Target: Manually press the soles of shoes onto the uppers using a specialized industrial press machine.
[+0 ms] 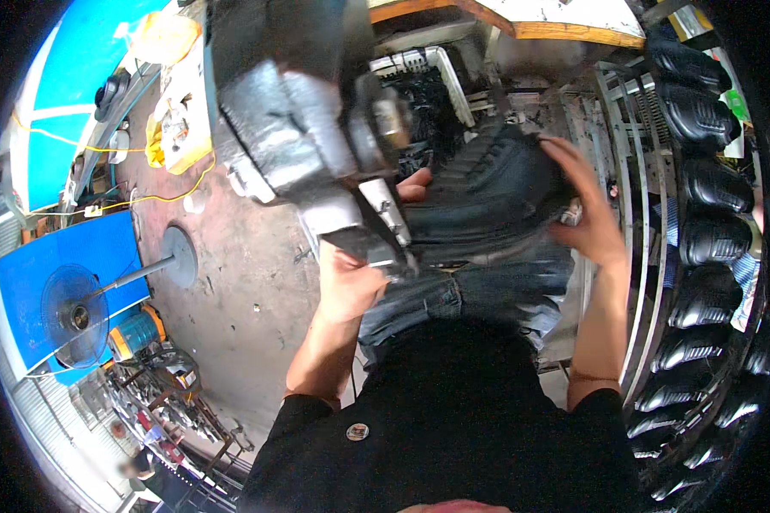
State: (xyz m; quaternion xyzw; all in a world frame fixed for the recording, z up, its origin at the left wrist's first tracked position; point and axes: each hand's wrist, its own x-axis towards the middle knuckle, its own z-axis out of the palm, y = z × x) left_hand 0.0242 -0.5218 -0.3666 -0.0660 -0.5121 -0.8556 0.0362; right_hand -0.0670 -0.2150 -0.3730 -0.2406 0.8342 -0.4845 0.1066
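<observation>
A black lace-up shoe (492,192) is held sideways in front of me, its near end against the metal head of a machine (308,145). My right hand (595,209) is closed round the far right end of the shoe, fingers on top and thumb below. Partly behind the machine head, my left hand (351,282) grips the shoe's left end; its fingertips show beyond the machine, against the shoe. The machine hides the middle of that hand and the spot where the shoe meets it.
Several black shoes (714,239) stand in a row on a metal rack (633,171) at my right. A white crate (449,81) with black pieces lies ahead, below a wood-edged table (573,32). To the left are a standing fan (79,316), blue panels (51,265) and a yellow cable (158,198).
</observation>
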